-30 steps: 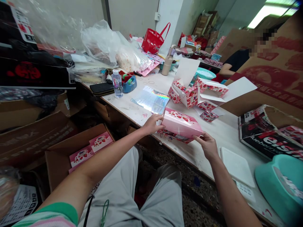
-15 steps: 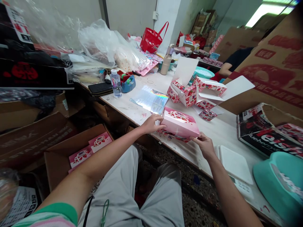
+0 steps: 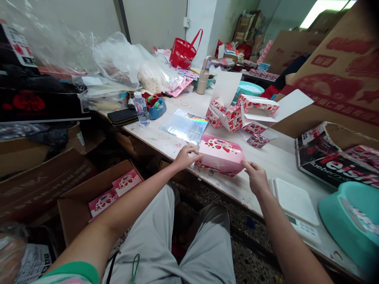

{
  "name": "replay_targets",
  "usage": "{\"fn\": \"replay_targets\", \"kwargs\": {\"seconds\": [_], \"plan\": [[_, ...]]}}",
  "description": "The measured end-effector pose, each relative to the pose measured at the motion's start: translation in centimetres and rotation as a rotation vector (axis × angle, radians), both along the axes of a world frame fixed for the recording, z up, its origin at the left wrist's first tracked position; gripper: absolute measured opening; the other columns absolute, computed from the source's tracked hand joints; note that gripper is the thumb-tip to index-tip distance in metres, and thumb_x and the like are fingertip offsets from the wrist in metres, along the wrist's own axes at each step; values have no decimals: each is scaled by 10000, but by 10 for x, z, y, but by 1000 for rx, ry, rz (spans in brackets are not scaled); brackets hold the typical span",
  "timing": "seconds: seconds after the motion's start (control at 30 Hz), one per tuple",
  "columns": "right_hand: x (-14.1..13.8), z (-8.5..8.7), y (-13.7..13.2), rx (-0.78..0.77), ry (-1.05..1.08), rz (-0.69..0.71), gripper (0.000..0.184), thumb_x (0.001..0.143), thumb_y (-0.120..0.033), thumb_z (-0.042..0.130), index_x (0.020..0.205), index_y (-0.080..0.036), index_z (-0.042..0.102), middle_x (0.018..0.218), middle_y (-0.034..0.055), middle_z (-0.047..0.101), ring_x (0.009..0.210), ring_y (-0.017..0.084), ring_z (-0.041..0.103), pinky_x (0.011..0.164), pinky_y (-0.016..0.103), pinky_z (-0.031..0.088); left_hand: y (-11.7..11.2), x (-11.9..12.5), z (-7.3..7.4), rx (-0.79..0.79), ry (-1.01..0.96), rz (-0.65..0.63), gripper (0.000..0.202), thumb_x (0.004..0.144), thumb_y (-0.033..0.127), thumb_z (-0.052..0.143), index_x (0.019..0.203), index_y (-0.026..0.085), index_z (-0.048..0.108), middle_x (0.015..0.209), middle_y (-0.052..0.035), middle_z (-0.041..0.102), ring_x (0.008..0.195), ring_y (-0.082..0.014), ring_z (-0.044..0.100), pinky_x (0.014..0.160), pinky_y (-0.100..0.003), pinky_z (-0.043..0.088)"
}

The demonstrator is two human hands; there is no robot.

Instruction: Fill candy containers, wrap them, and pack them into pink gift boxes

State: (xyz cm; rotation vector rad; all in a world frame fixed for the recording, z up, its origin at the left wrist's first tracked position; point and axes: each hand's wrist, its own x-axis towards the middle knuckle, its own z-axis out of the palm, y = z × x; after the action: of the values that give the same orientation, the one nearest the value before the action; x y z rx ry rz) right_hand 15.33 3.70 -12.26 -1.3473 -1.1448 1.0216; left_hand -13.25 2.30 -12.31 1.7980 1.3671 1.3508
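Pink box (image 3: 220,154) printed with strawberries lies on a white table (image 3: 281,165), with a flat printed card (image 3: 207,169) showing beneath its near edge. Left hand (image 3: 187,156) rests its fingertips on the box's left end. Right hand (image 3: 255,177) reaches its right end, fingers at the lower corner. The hands stand apart, the box between them, neither clamped around it. Just beyond lies a holographic sheet (image 3: 185,126), then folded strawberry cartons (image 3: 227,116). A white scale (image 3: 293,201) sits to the right. Below left, an open carton (image 3: 74,209) holds pink boxes (image 3: 112,193).
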Motion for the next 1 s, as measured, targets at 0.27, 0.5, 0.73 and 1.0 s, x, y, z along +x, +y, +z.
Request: {"fn": "replay_targets", "kwargs": {"seconds": [0.27,0.5,0.73,1.0], "plan": [[-4,-8,-3,-82,76,-75,409,524,-447,770,770,-210,545,790,-43,572,692,103,504,594,209,361,1,37,7,-272,-359,280,375,678,487,650,578,182,455,605,35,454,604,-109,448,607,-238,368],[-4,-9,-2,-170,129,16,359,540,-445,764,737,-220,564,770,-49,584,703,108,526,628,219,403,5,42,-2,-236,-147,494,241,676,373,672,745,204,515,896,-27,545,904,-185,501,847,-324,398],[2,-5,-6,-13,-30,119,337,597,-477,740,749,-211,599,795,-11,623,754,146,568,713,264,459,-13,38,15,110,321,345,543,697,486,657,1122,193,489,1197,-113,509,1159,-272,428,1000,-426,327],[2,-30,1,112,-95,186,340,578,-399,769,798,-195,608,1088,44,628,925,200,604,789,334,505,15,53,24,256,1000,-131,779,698,528,641,1345,193,365,1400,-166,374,1280,-371,317,1030,-495,251]]}}
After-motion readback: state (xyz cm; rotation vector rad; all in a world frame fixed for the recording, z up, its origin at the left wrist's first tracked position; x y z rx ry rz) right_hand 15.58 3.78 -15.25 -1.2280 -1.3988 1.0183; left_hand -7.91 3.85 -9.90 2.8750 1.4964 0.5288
